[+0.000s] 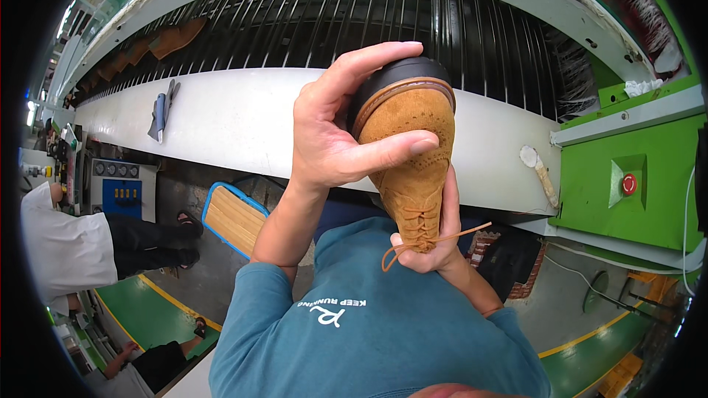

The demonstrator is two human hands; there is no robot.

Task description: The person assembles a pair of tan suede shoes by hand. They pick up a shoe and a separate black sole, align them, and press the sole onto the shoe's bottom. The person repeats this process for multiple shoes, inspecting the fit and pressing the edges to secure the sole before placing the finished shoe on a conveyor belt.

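Observation:
A tan suede lace-up shoe (411,112) with a black sole is held up before my chest, its toe pointing away. My left hand (326,127) is closed round the toe end, fingers on the sole and thumb across the upper. At the near, laced end my right hand (444,252) grips the shoe from beneath, its fingers partly hidden. The brown lace (463,232) is tied, and its loose ends stick out to both sides.
Beyond the white ledge (243,114) lie dark metal rollers (295,22), with brown shoes (177,37) at far left. On the ledge are a blue-handled tool (160,114) and a brush (540,173). Right: a red stop button (629,184). Left: a slatted stool (234,220) and a person (70,239).

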